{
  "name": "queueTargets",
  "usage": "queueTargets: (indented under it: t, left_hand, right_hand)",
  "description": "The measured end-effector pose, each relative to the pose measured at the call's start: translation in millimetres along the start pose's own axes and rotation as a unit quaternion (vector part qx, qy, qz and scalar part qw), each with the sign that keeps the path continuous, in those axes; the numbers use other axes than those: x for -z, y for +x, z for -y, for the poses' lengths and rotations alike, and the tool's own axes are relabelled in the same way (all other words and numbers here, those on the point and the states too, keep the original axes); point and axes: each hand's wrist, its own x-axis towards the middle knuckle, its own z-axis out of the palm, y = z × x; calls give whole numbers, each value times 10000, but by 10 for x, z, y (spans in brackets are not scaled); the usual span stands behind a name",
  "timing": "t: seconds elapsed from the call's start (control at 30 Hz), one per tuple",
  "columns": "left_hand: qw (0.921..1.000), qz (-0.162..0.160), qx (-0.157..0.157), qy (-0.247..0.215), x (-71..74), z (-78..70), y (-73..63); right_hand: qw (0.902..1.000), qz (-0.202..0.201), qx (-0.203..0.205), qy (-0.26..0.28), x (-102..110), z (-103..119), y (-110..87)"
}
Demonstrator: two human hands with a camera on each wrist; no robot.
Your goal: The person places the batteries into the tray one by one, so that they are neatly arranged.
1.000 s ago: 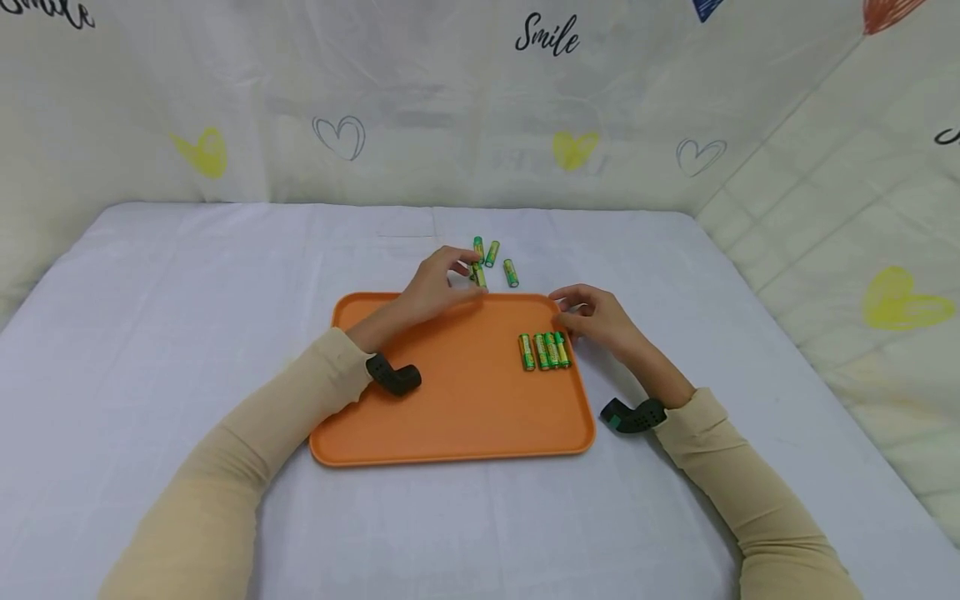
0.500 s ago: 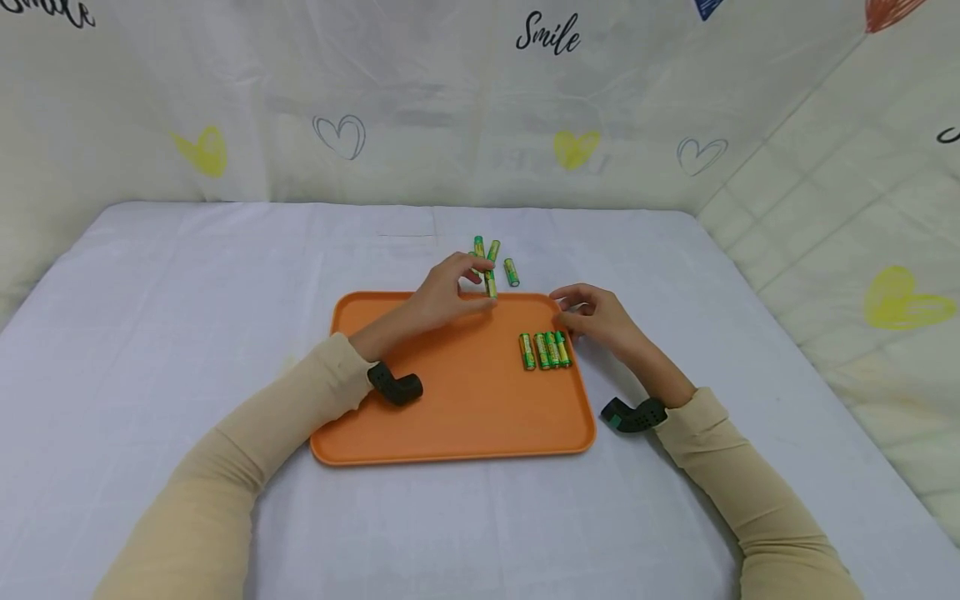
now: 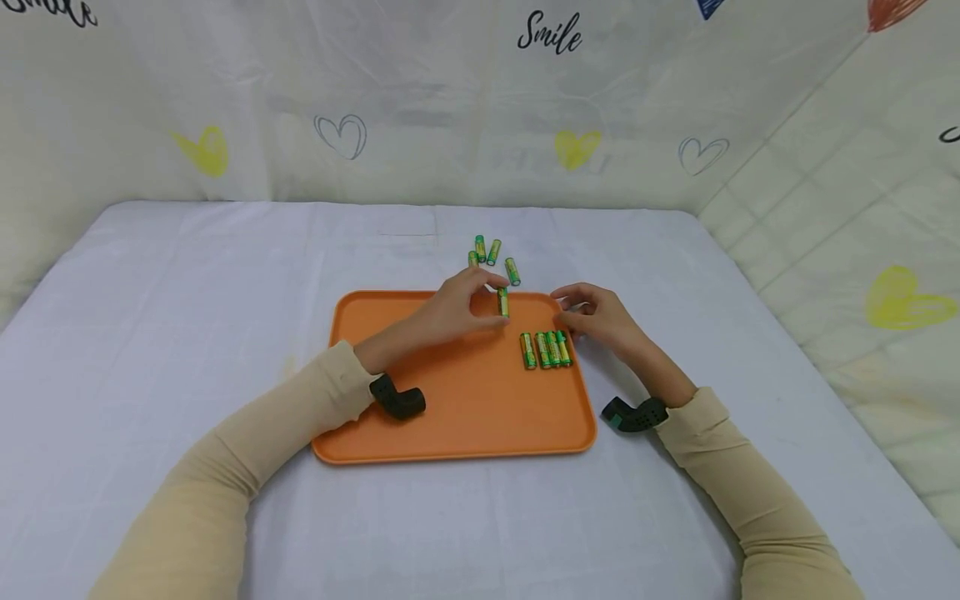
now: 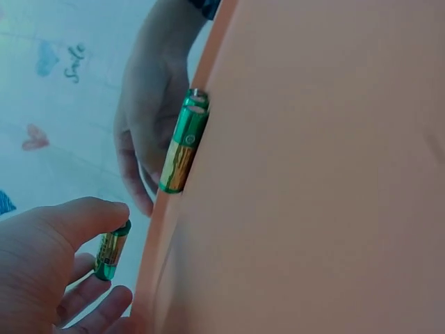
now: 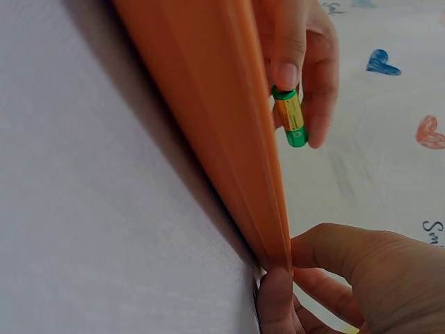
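Orange tray [image 3: 450,417] up front, four batteries [image 3: 552,349] lying inside by the right edge. Right hand [image 3: 600,315] has its far right corner pinched. Left hand [image 3: 461,310] is clamped on one battery [image 3: 503,302] by its ends, thumb and finger just a battery's length apart, over the tray's far side. Four loose batteries [image 3: 512,272] lie beyond.

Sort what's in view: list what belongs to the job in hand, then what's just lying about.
Likely part of the job:
orange tray, edge gripped by the right hand
held battery, pinched by the left hand
four tray batteries
four visible batteries beyond the tray

Apparently just surroundings, no stray items seen:
white tablecloth
printed backdrop
black wrist cameras, worn
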Motion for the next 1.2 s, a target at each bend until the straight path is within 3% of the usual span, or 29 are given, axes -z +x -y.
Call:
queueTargets:
  t: [0.3,0.43,0.8,1.2]
  left_hand:
    - [9984,490,260,130,-82,-68,-69]
    - [9974,668,217,153,-112,-108,-105]
    - [9968,772,40,-207,-180,-152,-152]
    - [9943,880,336,-507,-241,-241,-160]
  right_hand:
    - [10000,-32,29,-22,-2,-12,11]
    - [10000,-70,20,-21,-10,-10,14]
    - [10000,-46,-7,88,-13,32,2]
    - [10000,-32,-3,43,-6,27,1]
